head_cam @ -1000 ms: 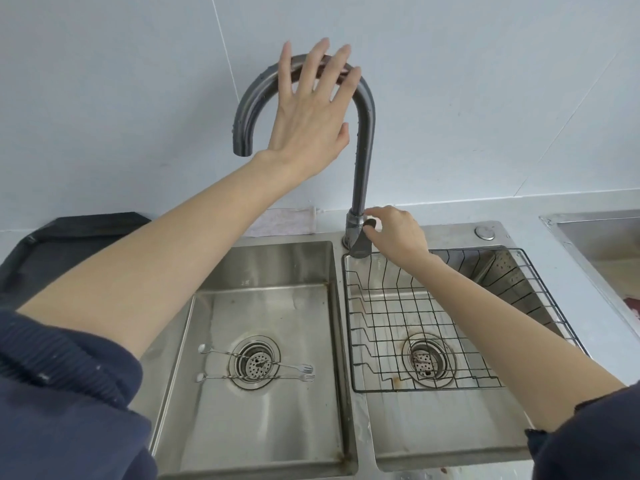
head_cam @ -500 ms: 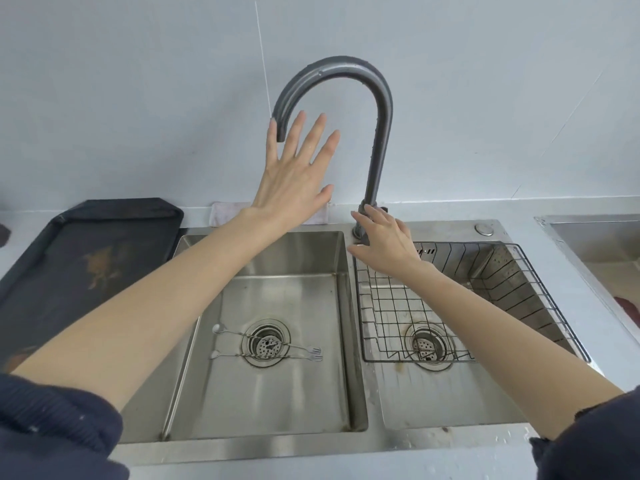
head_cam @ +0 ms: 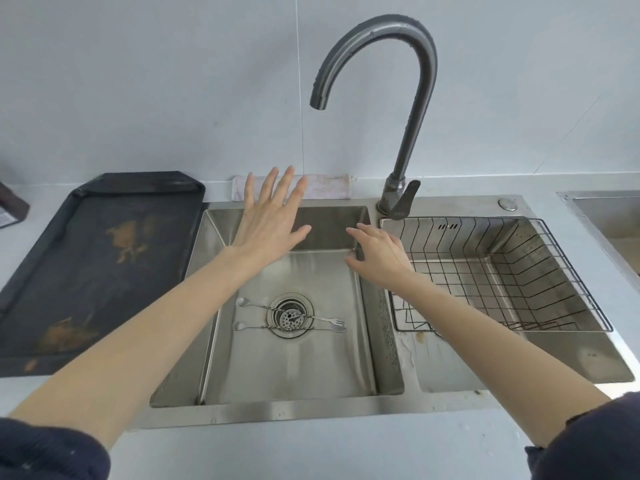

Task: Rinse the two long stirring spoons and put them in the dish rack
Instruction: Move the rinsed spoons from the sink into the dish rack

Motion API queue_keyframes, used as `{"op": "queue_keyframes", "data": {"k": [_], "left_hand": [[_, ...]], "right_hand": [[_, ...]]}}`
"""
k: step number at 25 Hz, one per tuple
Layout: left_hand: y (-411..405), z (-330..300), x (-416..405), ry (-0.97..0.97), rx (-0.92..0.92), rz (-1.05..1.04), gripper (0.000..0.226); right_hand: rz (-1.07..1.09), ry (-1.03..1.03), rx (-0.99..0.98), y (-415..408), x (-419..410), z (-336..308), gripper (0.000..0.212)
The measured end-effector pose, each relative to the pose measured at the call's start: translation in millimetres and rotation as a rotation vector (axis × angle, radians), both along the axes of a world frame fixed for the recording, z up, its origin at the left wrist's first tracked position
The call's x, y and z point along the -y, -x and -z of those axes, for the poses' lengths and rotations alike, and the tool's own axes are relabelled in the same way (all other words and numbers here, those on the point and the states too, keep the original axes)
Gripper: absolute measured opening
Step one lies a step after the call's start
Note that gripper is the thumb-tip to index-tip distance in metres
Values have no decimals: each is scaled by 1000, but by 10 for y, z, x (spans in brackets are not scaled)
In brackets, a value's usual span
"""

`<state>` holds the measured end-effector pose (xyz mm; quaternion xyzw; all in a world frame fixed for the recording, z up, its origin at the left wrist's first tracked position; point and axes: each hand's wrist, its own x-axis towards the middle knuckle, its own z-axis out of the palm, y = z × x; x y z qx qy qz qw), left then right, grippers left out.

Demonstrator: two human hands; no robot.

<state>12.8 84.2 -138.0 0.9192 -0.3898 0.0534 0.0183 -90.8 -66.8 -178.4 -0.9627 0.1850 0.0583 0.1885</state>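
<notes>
hands point(head_cam: 270, 220) point(head_cam: 379, 258) – both empty, fingers spread | spoons point(head_cam: 291, 320) – across drain

The left stainless-steel sink basin point(head_cam: 294, 368) was open from above; its floor was bare in front of the round drain strainer point(head_cam: 290, 315). Two thin metal stirring spoons point(head_cam: 291, 318) lay across that strainer. The dark curved gooseneck tap point(head_cam: 408, 98) arched over the basin's rear, its spout high above. Both hands, left point(head_cam: 270, 223) and right point(head_cam: 379, 258), hung spread above the rear half. The black wire dish rack point(head_cam: 502, 271) filled the right basin and stood unoccupied inside.
</notes>
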Motion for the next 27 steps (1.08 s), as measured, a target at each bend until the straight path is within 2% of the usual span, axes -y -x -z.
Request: {"op": "queue_keyframes", "data": {"k": [14,27], "left_hand": [[-432,876,-661,-139,-306,-96,74],[-555,1848,-676,-244,-638,-91,58]], "right_hand": [[-47,-58,-185,-517,-530,655,42],[-30,-130,-434,-759,-604,1441,35]]}}
